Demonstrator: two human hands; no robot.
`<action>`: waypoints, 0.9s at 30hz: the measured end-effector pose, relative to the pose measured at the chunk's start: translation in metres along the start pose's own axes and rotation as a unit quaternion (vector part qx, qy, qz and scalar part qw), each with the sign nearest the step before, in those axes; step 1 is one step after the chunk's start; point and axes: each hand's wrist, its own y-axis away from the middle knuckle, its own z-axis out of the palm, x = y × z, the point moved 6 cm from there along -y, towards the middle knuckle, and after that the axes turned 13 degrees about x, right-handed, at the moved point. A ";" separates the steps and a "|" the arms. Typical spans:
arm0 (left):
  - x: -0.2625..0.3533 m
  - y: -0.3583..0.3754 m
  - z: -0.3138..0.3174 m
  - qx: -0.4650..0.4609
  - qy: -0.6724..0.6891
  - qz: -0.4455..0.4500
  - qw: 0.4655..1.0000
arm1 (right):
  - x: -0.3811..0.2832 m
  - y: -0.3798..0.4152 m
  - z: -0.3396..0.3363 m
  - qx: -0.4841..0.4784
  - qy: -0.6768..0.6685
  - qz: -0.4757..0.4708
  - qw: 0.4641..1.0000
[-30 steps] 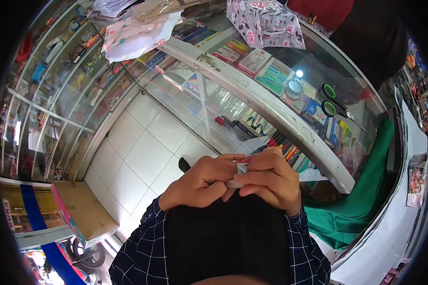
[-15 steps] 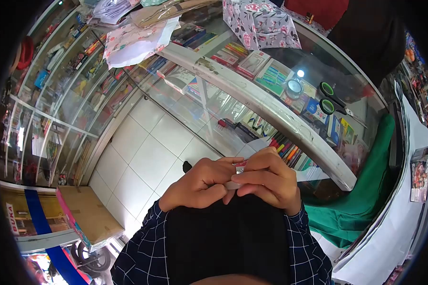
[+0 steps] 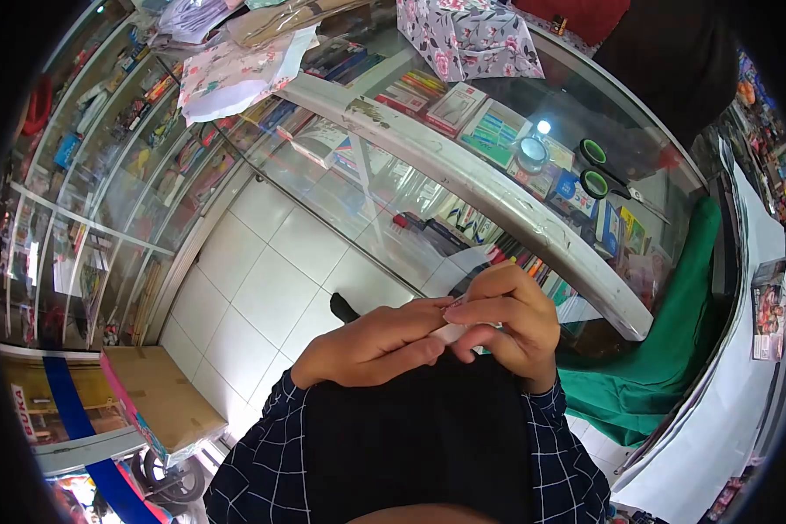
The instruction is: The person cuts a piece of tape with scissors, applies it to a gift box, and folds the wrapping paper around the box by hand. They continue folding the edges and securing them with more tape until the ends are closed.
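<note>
In front of my chest both hands meet around a small whitish piece (image 3: 448, 333) with a bit of pink or red near its top. Most of it is covered by fingers, so I cannot make out its kind. My left hand (image 3: 367, 346) is closed, thumb laid along the near side of the piece. From the other side, my right hand (image 3: 513, 319) pinches it with curled fingers. Beyond them, on the glass counter, lie scissors (image 3: 593, 185) with green and black handles and a clear tape roll (image 3: 533, 155).
The glass counter's metal edge (image 3: 498, 192) runs diagonally ahead, with pens and boxes beneath the glass. A flowered box (image 3: 472, 39) stands on top. Green cloth (image 3: 672, 306) hangs at right. Glass shelving and a cardboard box (image 3: 162, 397) are at left. A dark-clothed person (image 3: 672, 61) is across the counter.
My left fingers have straightened somewhat and the thumb now stretches along the small piece. My right hand has shifted slightly right, and its fingers have opened a little. The view has tilted slightly.
</note>
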 end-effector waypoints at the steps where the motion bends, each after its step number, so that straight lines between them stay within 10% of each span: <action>1: -0.002 0.001 0.001 -0.007 0.010 -0.026 1.000 | 0.001 0.000 -0.001 0.001 -0.005 0.003 1.000; 27: -0.022 0.001 0.010 0.070 0.033 -0.054 0.996 | 0.000 0.000 0.000 -0.059 0.059 -0.042 0.996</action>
